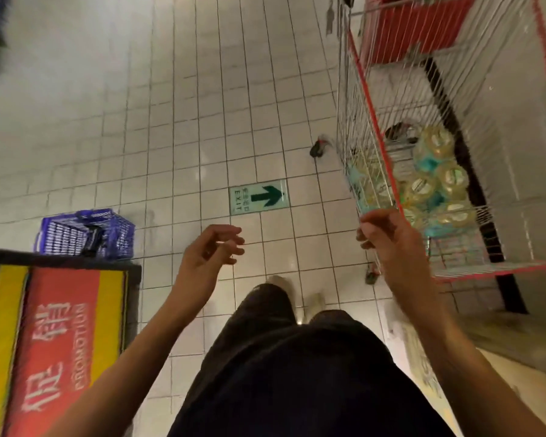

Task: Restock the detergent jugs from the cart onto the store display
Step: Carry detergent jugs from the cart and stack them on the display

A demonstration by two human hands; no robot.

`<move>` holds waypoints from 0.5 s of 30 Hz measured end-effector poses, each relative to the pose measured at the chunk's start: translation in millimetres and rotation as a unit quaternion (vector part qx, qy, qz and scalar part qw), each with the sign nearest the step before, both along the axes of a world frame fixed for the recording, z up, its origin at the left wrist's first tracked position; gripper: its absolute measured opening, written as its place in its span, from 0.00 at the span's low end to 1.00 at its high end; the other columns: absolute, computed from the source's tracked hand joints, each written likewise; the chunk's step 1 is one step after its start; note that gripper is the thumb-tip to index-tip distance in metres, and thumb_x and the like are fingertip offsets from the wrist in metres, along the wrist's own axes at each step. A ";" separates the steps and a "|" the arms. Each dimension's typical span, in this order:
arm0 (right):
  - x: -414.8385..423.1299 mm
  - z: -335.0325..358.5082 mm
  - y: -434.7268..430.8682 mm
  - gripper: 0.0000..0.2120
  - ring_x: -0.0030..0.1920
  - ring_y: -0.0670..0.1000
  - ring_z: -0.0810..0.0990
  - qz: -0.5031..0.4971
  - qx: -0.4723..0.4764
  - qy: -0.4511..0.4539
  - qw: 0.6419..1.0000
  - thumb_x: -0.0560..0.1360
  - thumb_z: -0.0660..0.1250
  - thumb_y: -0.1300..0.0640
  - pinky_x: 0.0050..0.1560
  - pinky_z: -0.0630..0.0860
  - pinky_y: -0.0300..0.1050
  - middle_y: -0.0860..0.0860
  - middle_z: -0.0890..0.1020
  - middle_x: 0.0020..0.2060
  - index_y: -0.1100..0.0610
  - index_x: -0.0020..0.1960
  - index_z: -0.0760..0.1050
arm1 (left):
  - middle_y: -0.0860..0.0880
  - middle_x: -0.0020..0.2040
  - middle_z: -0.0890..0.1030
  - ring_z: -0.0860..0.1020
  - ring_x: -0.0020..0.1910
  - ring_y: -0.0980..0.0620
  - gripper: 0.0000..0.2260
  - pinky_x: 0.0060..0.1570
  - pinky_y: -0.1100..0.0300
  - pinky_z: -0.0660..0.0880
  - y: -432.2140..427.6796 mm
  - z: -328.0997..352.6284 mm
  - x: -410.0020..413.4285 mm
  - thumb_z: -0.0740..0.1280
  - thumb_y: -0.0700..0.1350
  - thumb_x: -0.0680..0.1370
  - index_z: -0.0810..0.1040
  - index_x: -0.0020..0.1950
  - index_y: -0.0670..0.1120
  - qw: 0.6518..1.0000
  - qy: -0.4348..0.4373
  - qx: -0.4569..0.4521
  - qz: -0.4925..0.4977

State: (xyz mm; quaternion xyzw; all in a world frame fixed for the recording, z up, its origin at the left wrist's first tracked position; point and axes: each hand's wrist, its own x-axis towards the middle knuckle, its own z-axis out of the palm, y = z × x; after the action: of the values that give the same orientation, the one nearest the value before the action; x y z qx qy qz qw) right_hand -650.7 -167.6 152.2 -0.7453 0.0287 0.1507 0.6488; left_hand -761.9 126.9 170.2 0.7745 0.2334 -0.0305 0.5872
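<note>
Both hands empty, loosely curled: left hand, right hand nearing cart. Jugs likely heavy, slick; gripping handles advisable.

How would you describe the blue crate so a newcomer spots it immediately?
Start at the red and yellow promotion display at lower left. Just beyond its far edge, on the tiled floor, sits the blue plastic crate. It is the only blue, lattice-sided container in view.

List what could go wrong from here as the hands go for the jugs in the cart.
1. The jugs lie deep at the cart's far end, so the empty right hand and left hand face a long reach over the wire rim; a jug may slip.
2. The blue basket on the floor beside the promotion display could trip the person while carrying.
</note>
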 end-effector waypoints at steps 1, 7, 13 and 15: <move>20.5 -1.3 3.5 0.07 0.46 0.53 0.83 -0.005 0.002 0.001 1.000 0.76 0.66 0.55 0.47 0.81 0.42 0.55 0.84 0.44 0.54 0.52 0.80 | 0.51 0.55 0.85 0.85 0.54 0.49 0.10 0.52 0.57 0.82 4.4 -2.0 16.7 0.61 0.38 0.86 0.80 0.62 0.48 1.000 0.005 0.002 0.001; 127.2 -22.0 14.6 0.06 0.47 0.49 0.84 -0.044 -0.006 0.036 0.998 0.81 0.65 0.60 0.48 0.80 0.38 0.55 0.85 0.46 0.57 0.55 0.79 | 0.52 0.55 0.84 0.84 0.54 0.50 0.09 0.53 0.57 0.83 22.9 -17.6 156.4 0.62 0.38 0.85 0.79 0.62 0.48 0.999 0.005 0.002 -0.047; 205.3 -21.9 13.5 0.05 0.46 0.49 0.83 -0.138 -0.007 0.059 0.989 0.80 0.66 0.58 0.49 0.80 0.39 0.52 0.85 0.44 0.52 0.52 0.81 | 0.52 0.54 0.85 0.84 0.55 0.51 0.11 0.53 0.58 0.83 12.7 -9.4 329.8 0.65 0.51 0.79 0.80 0.61 0.51 0.979 -0.016 -0.030 -0.199; 226.9 -19.7 10.8 0.05 0.45 0.50 0.83 -0.175 -0.005 0.063 0.983 0.81 0.66 0.60 0.48 0.79 0.38 0.53 0.84 0.44 0.53 0.52 0.81 | 0.53 0.55 0.84 0.84 0.55 0.50 0.09 0.54 0.55 0.83 0.2 -8.6 388.9 0.65 0.48 0.81 0.79 0.61 0.53 0.962 -0.018 -0.028 -0.270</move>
State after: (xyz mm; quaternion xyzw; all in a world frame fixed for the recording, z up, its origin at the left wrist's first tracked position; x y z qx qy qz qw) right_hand -423.8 -156.8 132.5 -0.7213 0.2005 0.0811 0.6580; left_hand -372.9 127.1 161.6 0.7921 0.0042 -0.1802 0.5832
